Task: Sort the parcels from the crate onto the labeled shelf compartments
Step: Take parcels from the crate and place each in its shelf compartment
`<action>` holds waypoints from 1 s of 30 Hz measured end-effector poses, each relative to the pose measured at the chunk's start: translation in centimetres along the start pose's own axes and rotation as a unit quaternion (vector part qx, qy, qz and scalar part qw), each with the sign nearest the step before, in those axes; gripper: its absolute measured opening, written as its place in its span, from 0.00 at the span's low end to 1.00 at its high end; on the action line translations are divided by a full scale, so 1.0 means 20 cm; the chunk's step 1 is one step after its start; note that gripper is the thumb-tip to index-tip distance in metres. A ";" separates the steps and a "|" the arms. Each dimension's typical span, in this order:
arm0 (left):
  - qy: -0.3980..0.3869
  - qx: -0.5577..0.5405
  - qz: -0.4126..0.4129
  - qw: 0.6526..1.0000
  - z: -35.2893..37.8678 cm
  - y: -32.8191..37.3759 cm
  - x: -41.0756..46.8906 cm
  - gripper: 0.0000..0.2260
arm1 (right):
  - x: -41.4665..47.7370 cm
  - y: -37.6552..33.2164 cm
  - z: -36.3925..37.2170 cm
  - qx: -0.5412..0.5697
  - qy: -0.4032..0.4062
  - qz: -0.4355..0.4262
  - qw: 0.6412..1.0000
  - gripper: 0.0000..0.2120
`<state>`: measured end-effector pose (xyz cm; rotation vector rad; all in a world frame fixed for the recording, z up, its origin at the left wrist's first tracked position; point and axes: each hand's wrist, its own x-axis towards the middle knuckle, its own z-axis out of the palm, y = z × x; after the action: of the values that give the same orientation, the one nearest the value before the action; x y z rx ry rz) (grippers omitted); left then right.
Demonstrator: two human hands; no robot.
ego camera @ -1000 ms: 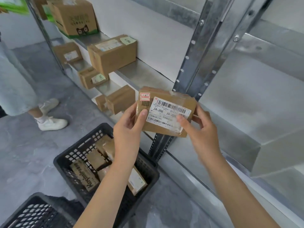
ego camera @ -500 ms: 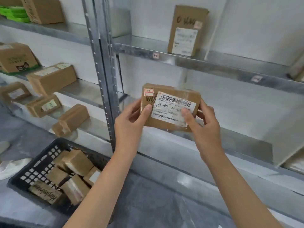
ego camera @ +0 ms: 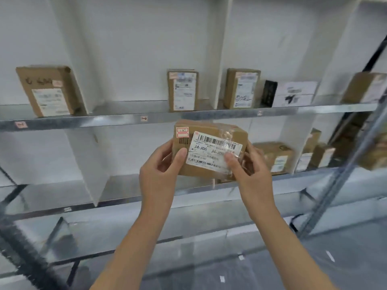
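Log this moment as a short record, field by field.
Held item: cardboard parcel, held up in front of the shelving
Label: white shipping label, reads J4-J06
Left hand: grips the parcel's left edge, thumb on its front
Right hand: grips the right edge, thumb on the label
Upper shelf: brown parcels standing upright, one white box
Placed: not yet

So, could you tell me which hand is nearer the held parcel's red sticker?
Left. The left hand grips just below the red sticker; the right hand holds the parcel at the opposite side.
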<state>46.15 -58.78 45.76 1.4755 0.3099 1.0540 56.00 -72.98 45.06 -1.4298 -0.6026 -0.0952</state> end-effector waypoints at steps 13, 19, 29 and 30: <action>-0.138 -0.080 -0.011 0.987 0.95 -0.11 0.11 0.14 | 0.35 0.03 -0.79 -0.106 0.140 -0.040 0.984 0.22; -0.152 -0.134 -0.025 0.979 1.40 -0.19 0.30 0.14 | 0.71 0.08 -1.06 -0.145 0.152 -0.052 0.976 0.21; -0.230 -0.151 -0.046 0.960 2.17 -0.39 0.57 0.13 | 1.24 0.29 -1.58 -0.218 0.209 -0.039 0.952 0.23; -0.237 -0.150 -0.051 0.958 2.24 -0.40 0.57 0.13 | 1.27 0.31 -1.64 -0.220 0.213 -0.037 0.951 0.23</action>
<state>88.76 -77.76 50.05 1.3672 -0.1116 0.6048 90.97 -95.51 50.05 -1.7469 -0.2807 -0.6143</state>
